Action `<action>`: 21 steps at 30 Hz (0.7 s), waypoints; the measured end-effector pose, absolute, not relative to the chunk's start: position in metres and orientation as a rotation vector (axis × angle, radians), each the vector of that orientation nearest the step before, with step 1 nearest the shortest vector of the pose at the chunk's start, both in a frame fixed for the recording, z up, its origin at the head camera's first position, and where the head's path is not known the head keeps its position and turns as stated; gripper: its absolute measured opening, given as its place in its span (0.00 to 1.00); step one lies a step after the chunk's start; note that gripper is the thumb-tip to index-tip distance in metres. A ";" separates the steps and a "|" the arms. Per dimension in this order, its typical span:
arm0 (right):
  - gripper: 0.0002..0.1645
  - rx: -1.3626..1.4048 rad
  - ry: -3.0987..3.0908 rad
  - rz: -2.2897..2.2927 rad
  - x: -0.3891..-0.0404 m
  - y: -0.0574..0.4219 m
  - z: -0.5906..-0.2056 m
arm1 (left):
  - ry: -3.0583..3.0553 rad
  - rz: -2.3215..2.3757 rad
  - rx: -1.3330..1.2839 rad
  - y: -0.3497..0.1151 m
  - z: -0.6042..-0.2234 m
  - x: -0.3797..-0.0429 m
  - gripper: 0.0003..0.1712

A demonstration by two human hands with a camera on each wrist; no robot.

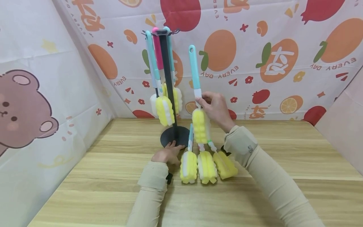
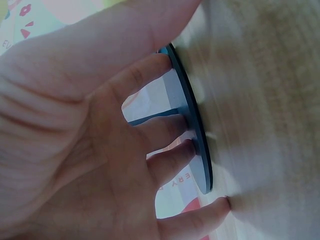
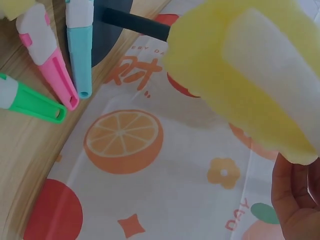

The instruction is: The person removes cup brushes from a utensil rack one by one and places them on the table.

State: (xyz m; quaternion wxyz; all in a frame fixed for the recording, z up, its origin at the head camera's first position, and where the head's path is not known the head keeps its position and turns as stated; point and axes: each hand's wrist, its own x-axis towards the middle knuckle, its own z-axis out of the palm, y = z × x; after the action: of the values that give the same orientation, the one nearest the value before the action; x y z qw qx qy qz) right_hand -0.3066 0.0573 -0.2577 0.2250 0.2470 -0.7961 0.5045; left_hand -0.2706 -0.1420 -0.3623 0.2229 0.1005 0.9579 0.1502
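My right hand (image 1: pixel 216 107) pinches a sponge cleaning brush (image 1: pixel 199 126) at its white neck. It holds the brush upright above the table, blue handle up and yellow-and-white sponge head down. In the right wrist view, the sponge (image 3: pixel 215 65) hides part of that hand (image 3: pixel 295 200). Low on the left, my left hand (image 1: pixel 165 156) rests its spread fingers on the round base (image 1: pixel 167 137) of a black stand. The left wrist view shows those fingertips on the base's rim (image 2: pixel 202 145), with one finger on the table beside it. Several brushes (image 1: pixel 165 110) hang from the stand's top hooks.
Three more sponge brushes lie in front of the base: one with a blue handle (image 3: pixel 80 55), one pink (image 3: pixel 55 75), one green (image 3: pixel 37 102). Behind the wooden table (image 1: pixel 113 170) rises a fruit-printed cloth (image 1: pixel 255 56). A bear-printed cloth (image 1: pixel 22 107) stands on the left.
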 end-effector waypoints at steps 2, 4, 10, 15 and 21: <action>0.09 0.669 -2.202 1.388 -0.307 0.059 -0.259 | 2.648 0.412 0.276 -0.142 -0.363 -0.271 0.42; 0.09 0.662 -2.208 1.384 -0.307 0.061 -0.259 | 2.653 0.408 0.274 -0.142 -0.363 -0.271 0.42; 0.11 0.644 -2.234 1.370 -0.307 0.063 -0.260 | 2.652 0.409 0.279 -0.141 -0.362 -0.271 0.42; 0.11 0.617 -2.250 1.378 -0.308 0.066 -0.262 | 2.647 0.407 0.284 -0.141 -0.362 -0.271 0.42; 0.11 0.596 -2.268 1.359 -0.309 0.070 -0.262 | 2.656 0.394 0.286 -0.141 -0.362 -0.271 0.42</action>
State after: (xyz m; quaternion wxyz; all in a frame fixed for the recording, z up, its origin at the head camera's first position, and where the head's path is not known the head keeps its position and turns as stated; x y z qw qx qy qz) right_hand -0.3087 0.0701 -0.2618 0.2139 0.2148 -0.8174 0.4898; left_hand -0.2709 -0.1412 -0.3618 0.2187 0.1035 0.9598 0.1425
